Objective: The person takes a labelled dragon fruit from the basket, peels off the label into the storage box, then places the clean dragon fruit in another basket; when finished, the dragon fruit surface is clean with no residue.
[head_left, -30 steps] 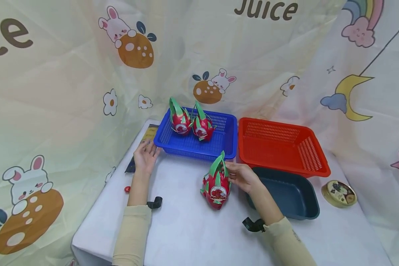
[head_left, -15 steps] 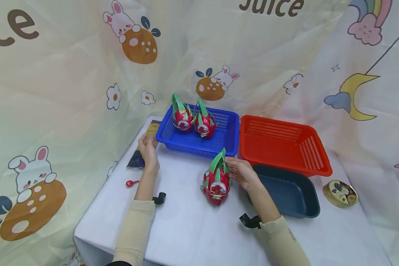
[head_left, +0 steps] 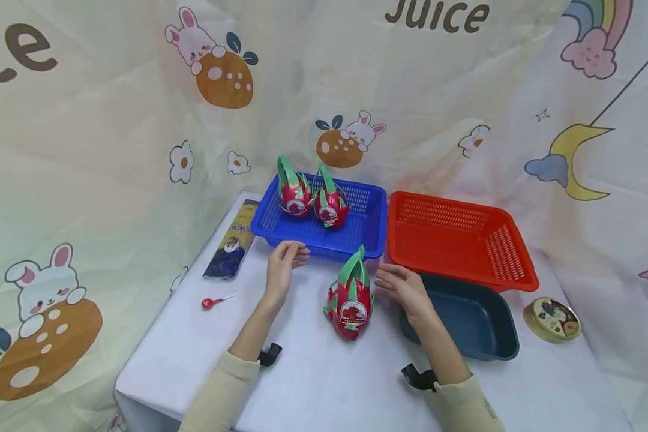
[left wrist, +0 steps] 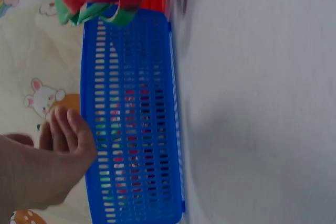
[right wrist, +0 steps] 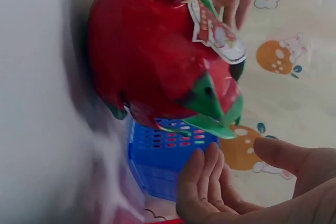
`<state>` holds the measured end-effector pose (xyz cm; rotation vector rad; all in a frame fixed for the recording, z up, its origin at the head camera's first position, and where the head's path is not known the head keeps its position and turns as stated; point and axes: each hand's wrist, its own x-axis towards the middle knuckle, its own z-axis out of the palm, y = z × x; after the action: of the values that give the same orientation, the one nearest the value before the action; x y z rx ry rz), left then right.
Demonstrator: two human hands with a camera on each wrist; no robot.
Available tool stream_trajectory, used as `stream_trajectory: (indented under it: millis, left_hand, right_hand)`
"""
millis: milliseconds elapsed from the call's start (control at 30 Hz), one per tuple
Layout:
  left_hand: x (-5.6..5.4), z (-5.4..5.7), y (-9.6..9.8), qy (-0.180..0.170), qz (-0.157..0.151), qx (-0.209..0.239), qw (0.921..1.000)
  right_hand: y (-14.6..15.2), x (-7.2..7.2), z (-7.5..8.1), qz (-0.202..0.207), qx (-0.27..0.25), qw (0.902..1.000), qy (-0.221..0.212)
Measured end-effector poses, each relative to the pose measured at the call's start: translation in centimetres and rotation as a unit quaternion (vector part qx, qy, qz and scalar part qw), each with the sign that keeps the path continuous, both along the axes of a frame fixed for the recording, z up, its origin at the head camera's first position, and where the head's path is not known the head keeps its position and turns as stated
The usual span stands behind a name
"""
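One dragon fruit point(head_left: 350, 305) sits abt midway across the table point(head_left: 324, 384). L hand point(head_left: 282, 267) on my feed: fingers loosely bent, holding nothing, nr the blue basket point(head_left: 366, 231) at the far edge. R hand point(head_left: 407, 291): fingers slightly bent, no grip on anything, just beside the fruit. I see 2 more fruits point(head_left: 296, 198) in the basket, a lollipop point(head_left: 207, 303) nr the left edge, a tin point(head_left: 553, 320) nr the right.
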<state>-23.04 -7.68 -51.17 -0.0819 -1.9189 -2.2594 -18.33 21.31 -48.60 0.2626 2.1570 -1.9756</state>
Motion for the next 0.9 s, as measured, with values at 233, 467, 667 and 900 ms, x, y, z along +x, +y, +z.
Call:
stream_trajectory:
  millis: [233,467,667,900]
  left_hand:
    - [0.0,-0.8,2.0,-0.022,-0.172,-0.032,0.9843]
    - [-0.3,-0.7,3.5,-0.051,-0.234,-0.071,0.9682]
    - [-0.4,-1.0,3.6,-0.064,-0.253,-0.087,0.9615]
    - [-0.5,-1.9,3.7,-0.073,-0.261,-0.067,0.9602]
  right_hand:
    - [0.7,2.2,1.2,0.02,0.088,0.9951,0.04]
    - [0.8,3.9,1.8,0.071,0.094,0.9911,0.062]
    - [0.0,4.5,1.6,0.127,0.078,0.9862,0.072]
    - [-0.5,4.8,0.9,0.154,0.068,0.9823,0.081]
